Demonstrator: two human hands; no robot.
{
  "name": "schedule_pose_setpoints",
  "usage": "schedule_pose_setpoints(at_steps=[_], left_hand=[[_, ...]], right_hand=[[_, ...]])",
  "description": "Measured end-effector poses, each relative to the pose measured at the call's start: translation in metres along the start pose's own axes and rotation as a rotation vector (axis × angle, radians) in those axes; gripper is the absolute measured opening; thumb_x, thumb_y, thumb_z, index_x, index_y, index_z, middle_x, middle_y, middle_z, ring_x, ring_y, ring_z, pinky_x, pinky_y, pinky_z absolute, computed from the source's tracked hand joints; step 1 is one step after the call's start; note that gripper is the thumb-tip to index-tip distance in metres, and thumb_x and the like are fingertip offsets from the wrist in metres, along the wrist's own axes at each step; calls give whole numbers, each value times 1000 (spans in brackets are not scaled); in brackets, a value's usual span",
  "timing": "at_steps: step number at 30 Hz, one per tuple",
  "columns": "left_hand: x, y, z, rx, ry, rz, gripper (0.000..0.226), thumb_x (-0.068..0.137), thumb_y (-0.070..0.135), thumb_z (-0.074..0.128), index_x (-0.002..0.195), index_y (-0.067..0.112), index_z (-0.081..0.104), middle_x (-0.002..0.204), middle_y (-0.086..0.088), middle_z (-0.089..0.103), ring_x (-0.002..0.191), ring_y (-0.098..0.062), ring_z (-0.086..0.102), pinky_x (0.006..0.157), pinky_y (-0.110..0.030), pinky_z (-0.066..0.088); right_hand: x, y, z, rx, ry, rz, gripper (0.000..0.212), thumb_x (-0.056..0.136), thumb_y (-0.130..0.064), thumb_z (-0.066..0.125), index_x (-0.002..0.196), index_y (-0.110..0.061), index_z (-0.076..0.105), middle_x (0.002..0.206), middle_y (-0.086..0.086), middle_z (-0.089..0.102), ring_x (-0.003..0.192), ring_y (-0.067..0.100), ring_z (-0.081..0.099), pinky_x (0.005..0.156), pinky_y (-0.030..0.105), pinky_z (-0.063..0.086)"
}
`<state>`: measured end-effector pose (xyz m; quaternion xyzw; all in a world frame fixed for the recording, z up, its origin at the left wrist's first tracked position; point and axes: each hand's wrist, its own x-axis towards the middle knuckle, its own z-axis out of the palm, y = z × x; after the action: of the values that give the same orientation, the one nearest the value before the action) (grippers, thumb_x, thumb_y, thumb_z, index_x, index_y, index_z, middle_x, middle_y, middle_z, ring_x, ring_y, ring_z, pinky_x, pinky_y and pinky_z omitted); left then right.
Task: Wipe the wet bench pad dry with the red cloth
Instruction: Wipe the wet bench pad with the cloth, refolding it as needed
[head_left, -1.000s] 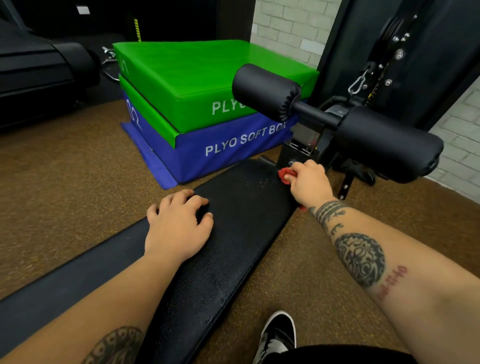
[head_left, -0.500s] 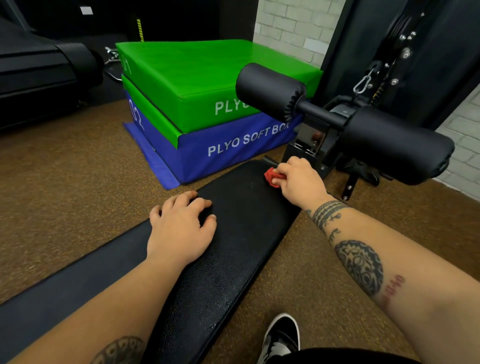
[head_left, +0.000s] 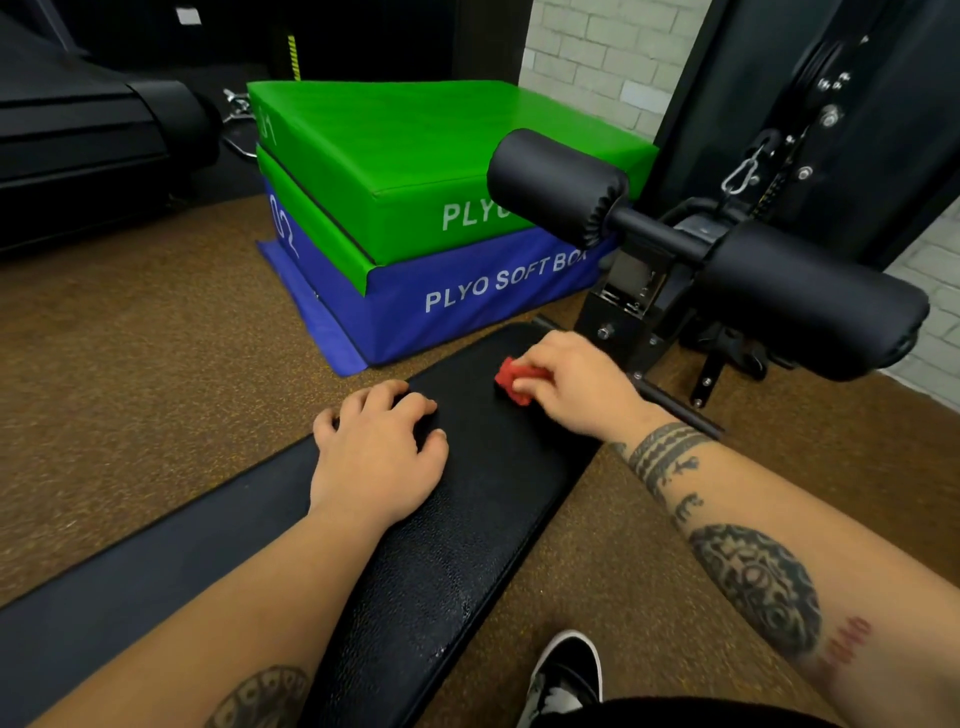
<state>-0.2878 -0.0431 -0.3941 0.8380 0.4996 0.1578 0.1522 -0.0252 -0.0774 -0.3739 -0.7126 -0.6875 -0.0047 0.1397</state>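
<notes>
Right hand atop red cloth (bunched)

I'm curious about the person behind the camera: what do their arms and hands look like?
Both arms are bare, no sleeves or gloves. The right forearm has dark band tattoos by the wrist, a large round patterned tattoo, and small reddish lettering. The left forearm shows part of a dark patterned tattoo.
</notes>
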Motion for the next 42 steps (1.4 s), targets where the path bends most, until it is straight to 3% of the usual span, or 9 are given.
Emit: schedule_pose_setpoints(at_steps=[4, 12, 15, 17, 19, 29, 34, 39, 42], left_hand=[[0, -1, 1, 7, 5, 2, 41, 89, 55, 44, 126, 43, 57, 146, 11, 43, 138, -20, 34, 112, -53, 22], [0, 0, -1, 5, -3, 2, 42, 88, 56, 43, 125, 42, 57, 145, 11, 43, 138, -19, 33, 113, -53, 22], [1, 0, 0, 0, -7, 0, 42, 87, 56, 43, 125, 43, 57, 144, 12, 42, 137, -19, 33, 113, -55, 22], [1, 0, 0, 4, -5, -1, 42, 87, 57, 43, 124, 43, 56, 144, 12, 42, 137, -19, 33, 113, -56, 22], [1, 1, 0, 7, -7, -2, 41, 87, 56, 43, 124, 43, 56, 144, 12, 43, 137, -19, 33, 113, -55, 22], [1, 0, 1, 2, 4, 0, 40, 88, 56, 45, 125, 43, 57, 145, 12, 42, 137, -18, 32, 114, -53, 19], [0, -1, 1, -4, 12, 5, 40, 88, 56, 45, 124, 42, 57, 144, 13, 43, 137, -17, 33, 114, -53, 21], [1, -1, 1, -1, 5, 2, 41, 88, 56, 44, 124, 43, 56, 143, 14, 42, 137, -17, 32, 113, -53, 22], [2, 1, 0, 4, -4, 2, 42, 88, 56, 43, 125, 43, 55, 144, 13, 42, 137, -17, 32, 112, -53, 22]], right_hand=[[-2, 7, 11, -46, 73, -8, 25, 87, -42, 64, 96, -19, 67, 94, 5, 59, 93, 30, 56, 83, 43, 50], [39, 28, -11, -224, 103, 440, 29, 93, -36, 58, 111, -14, 62, 112, 16, 56, 110, 41, 53, 86, 49, 51], [41, 1, -10, -69, 126, 199, 27, 89, -38, 62, 102, -14, 66, 102, 15, 60, 101, 38, 57, 88, 44, 50], [28, -18, 0, -40, 5, -36, 27, 87, -40, 64, 100, -17, 68, 97, 9, 61, 97, 32, 58, 87, 42, 49], [18, -28, 7, -43, -60, -98, 26, 89, -40, 64, 102, -18, 66, 99, 7, 60, 97, 30, 55, 85, 43, 49], [62, 2, 20, -5, 108, 211, 25, 88, -41, 66, 95, -17, 65, 97, 8, 55, 103, 33, 52, 84, 44, 49], [70, 26, 16, -25, 153, 355, 27, 90, -43, 61, 106, -22, 68, 104, 8, 59, 108, 36, 51, 87, 45, 49], [65, 49, 8, -190, 114, 581, 31, 96, -39, 55, 116, -17, 63, 121, 16, 55, 117, 40, 47, 93, 50, 44], [52, 56, 2, -170, 185, 524, 33, 95, -39, 56, 114, -13, 63, 117, 18, 55, 113, 42, 49, 90, 50, 46]])
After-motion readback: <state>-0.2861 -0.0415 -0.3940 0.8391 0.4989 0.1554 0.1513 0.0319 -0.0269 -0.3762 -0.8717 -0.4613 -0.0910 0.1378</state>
